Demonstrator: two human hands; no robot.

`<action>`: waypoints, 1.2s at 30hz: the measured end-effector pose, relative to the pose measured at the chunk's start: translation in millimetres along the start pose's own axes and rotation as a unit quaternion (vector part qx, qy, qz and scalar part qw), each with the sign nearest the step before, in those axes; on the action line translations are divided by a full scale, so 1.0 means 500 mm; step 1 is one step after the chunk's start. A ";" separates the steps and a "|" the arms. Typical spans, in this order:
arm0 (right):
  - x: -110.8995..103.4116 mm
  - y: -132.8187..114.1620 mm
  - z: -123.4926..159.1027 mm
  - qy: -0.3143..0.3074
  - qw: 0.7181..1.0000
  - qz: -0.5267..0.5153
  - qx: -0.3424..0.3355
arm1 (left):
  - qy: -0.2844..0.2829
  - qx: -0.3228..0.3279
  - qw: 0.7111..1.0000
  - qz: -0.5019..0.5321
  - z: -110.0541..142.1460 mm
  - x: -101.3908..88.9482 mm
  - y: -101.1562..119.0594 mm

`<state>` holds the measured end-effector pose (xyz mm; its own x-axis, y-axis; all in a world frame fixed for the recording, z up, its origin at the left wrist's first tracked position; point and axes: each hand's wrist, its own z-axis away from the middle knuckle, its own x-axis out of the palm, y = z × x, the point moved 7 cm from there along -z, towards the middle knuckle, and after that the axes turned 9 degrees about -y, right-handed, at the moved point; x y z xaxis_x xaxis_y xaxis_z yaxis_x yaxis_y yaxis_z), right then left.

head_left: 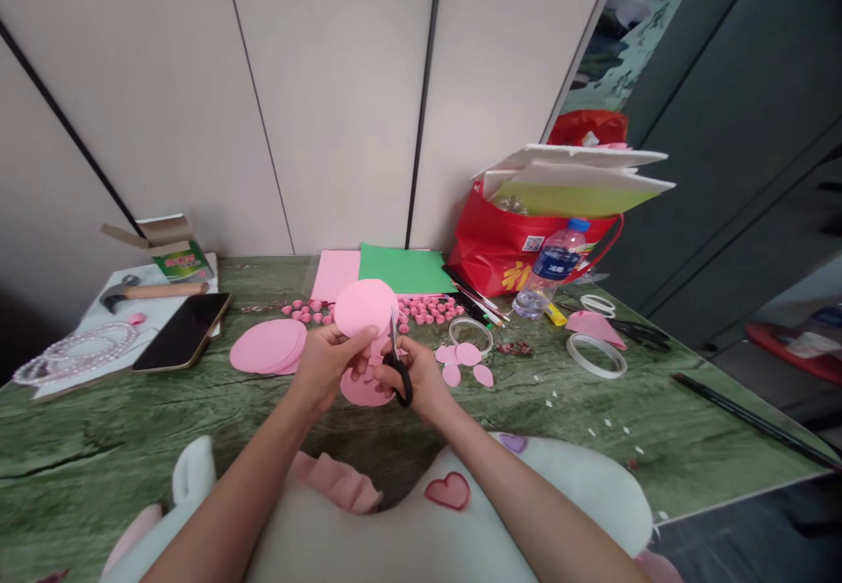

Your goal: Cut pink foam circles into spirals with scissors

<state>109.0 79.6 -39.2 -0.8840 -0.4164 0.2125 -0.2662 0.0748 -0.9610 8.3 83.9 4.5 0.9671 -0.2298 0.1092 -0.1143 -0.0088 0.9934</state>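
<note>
My left hand [332, 359] pinches a pink paper circle [364, 304] by its lower edge and holds it up above the table. In my right hand [417, 373] is a pair of black-handled scissors [398, 368], blades pointing up at the right edge of the circle. Whether the blades are cutting into the paper I cannot tell. Beneath my hands lies more pink paper [361, 390], partly hidden. Left of my left hand sits a stack of pink paper circles [268, 346]. To the right of my right hand are several pink paper petals [468, 355].
Small pink beads [431, 309] lie behind my hands, before green paper [404, 269]. At right stand a water bottle [549, 272], a red bag [483, 245] and tape rolls [595, 357]. A phone [184, 330] and hammer [154, 291] lie left. A plush [368, 539] fills my lap.
</note>
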 end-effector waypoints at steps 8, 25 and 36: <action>-0.005 -0.022 -0.002 -0.009 0.999 -0.014 -0.040 | -0.008 -0.020 0.999 -0.047 -0.001 0.000 -0.012; -0.010 -0.022 -0.001 0.015 1.000 -0.008 -0.024 | 0.002 -0.003 0.998 -0.064 -0.002 -0.005 -0.004; -0.012 -0.011 -0.003 0.022 1.000 -0.009 -0.013 | -0.036 -0.007 0.999 -0.017 -0.001 0.008 0.002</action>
<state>115.4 83.0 -35.1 -0.8948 -0.3784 0.2369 -0.2908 0.0913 -0.9524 12.0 83.3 5.7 0.9515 -0.2989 0.0730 -0.0781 -0.0050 0.9969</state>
